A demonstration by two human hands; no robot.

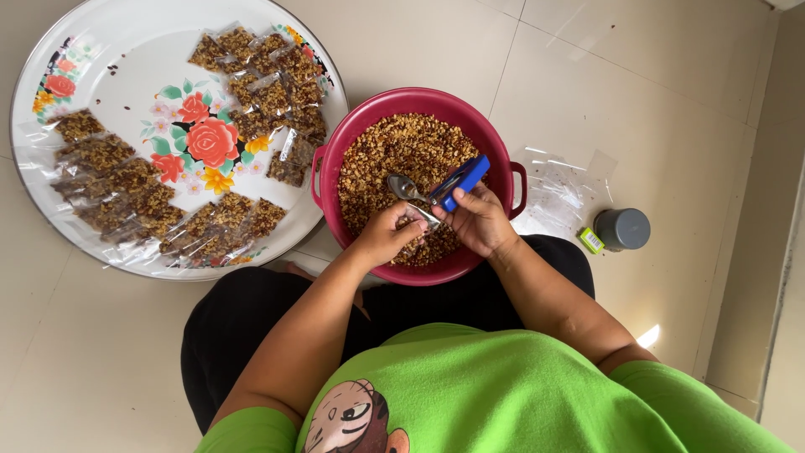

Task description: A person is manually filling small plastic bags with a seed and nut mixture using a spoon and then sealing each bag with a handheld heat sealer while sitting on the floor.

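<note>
Left hand [384,236]: fingers pinched on small clear bag [423,216] over red bowl [503,159].
Right hand [480,220]: fingers clamped on blue stapler [461,182].
Spoon [404,187]: in the bowl's mix.
Floral tray [126,63]: ten o'clock from bowl.

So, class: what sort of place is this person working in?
Probably a home floor used for hand-packing snacks: pale floor tiles, a red basin of brown mix, and a flowered tray of filled small bags.

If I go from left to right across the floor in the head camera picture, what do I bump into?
Flowered round tray with filled little bags → red bowl of brown mix → empty clear bags → small green box → grey cup.
</note>
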